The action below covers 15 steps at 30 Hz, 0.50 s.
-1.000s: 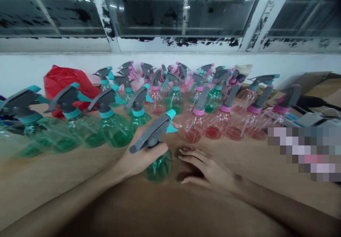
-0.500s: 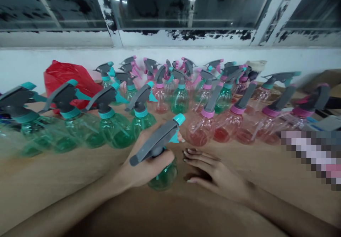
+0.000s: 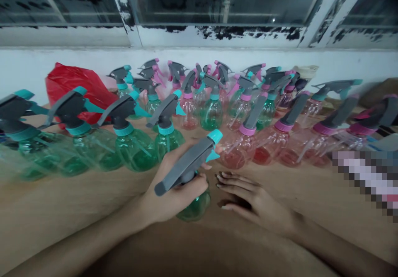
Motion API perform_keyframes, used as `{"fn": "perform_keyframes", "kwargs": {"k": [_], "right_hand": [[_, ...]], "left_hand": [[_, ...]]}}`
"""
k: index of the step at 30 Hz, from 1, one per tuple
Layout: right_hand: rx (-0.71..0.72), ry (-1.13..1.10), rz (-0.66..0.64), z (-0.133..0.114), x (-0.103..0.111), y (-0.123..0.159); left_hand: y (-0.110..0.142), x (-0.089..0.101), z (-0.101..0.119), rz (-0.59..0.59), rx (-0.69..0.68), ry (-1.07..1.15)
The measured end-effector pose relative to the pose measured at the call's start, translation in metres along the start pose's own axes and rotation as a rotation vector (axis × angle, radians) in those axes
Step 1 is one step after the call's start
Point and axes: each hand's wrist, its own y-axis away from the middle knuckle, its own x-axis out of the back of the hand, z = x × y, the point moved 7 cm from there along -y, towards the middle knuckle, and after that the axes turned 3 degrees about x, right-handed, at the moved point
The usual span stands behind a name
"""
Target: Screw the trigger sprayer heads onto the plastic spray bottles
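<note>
My left hand is wrapped round the neck of a green spray bottle with a grey and teal trigger head. The bottle stands upright, or nearly so, at the table's near side, its collar mostly hidden by my fingers. Just right of it, my right hand rests on the table with fingers stretched out and nothing in them. Ahead on the left, a row of green spray bottles with teal collars faces right. A matching row of pink spray bottles with pink collars stands ahead on the right.
Behind these rows, more pink and green spray bottles crowd toward the white wall. A red plastic bag sits at the back left. The brown table extends under both arms. A blurred-out patch covers the right edge.
The view has tilted and shifted slightly, so the rows sit a little differently in it. My left hand still grips the green spray bottle, and my right hand keeps its pose.
</note>
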Motion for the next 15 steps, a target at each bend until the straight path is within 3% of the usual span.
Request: {"fn": "perform_keyframes", "kwargs": {"k": [4, 15], "right_hand": [[0.004, 0.003, -0.002, 0.0005, -0.0007, 0.0005], [0.008, -0.015, 0.006, -0.0003, 0.0006, 0.0005]], "left_hand": [[0.001, 0.0014, 0.0047, 0.023, -0.058, 0.114], [0.0008, 0.0027, 0.0069, 0.039, -0.07, 0.102]]}}
